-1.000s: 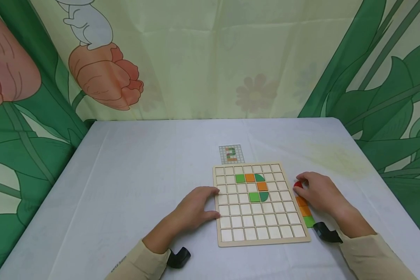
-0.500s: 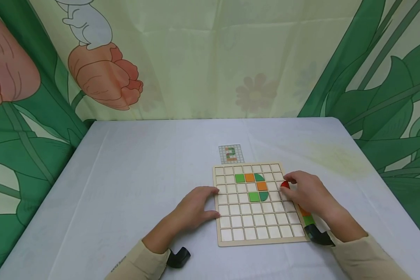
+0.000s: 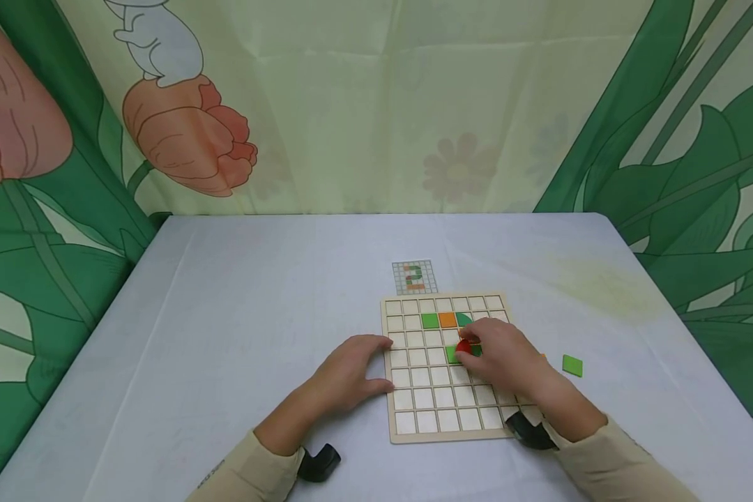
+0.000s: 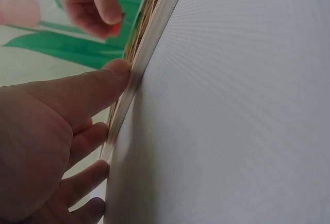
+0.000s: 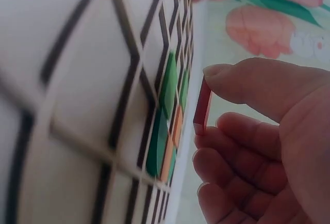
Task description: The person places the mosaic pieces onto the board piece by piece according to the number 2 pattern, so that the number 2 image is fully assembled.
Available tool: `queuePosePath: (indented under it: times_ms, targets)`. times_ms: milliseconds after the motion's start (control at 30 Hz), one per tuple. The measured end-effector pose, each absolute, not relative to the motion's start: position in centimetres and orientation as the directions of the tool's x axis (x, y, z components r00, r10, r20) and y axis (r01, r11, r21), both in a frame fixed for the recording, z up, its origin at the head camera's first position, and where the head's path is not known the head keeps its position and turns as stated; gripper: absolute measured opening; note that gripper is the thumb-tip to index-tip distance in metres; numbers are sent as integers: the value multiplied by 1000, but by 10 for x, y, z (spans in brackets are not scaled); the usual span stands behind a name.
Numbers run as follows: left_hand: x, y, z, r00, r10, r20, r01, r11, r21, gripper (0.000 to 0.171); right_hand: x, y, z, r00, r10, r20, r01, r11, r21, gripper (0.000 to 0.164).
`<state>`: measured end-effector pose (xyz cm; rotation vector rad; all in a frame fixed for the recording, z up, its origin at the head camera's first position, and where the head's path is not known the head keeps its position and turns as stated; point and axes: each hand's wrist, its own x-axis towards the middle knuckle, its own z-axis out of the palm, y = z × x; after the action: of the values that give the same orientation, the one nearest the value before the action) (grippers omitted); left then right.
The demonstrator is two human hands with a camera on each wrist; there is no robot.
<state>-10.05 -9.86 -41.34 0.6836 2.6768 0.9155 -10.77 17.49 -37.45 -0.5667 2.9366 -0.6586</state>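
Note:
A wooden grid board (image 3: 414, 376) lies on the table. My left hand (image 3: 351, 373) touches its left edge with thumb and fingertips, the fingers spread. Over the middle of the board, my right hand (image 3: 508, 359) pinches a small red tile (image 3: 463, 346) between thumb and fingers. In the right wrist view the red tile (image 5: 202, 108) is on edge, apart from the grid. Set in the cells are a light green tile (image 3: 429, 321), an orange tile (image 3: 447, 320) and a dark green rounded tile (image 3: 464, 318). Another light green tile (image 3: 452, 355) sits lower, partly behind the red one.
A small printed card (image 3: 414, 277) with a coloured grid figure lies just beyond the board. Right of the board is a loose light green tile (image 3: 572, 365), with a sliver of an orange tile (image 3: 543, 356) beside my right wrist. A patterned curtain (image 3: 351, 139) hangs behind the table.
My right hand has carried the red tile leftward from beside the board to over its middle. A light green tile now shows on the right. The left hand has stayed at the board's edge.

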Motion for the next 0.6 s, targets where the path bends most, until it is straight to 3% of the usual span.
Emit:
queuePosePath:
  times_ms: [600]
  targets:
    - [-100,-99,-412,-861,504,-70,354,693,627,61,-111,143,-388,-910,-415,1,-387,847,-365,23]
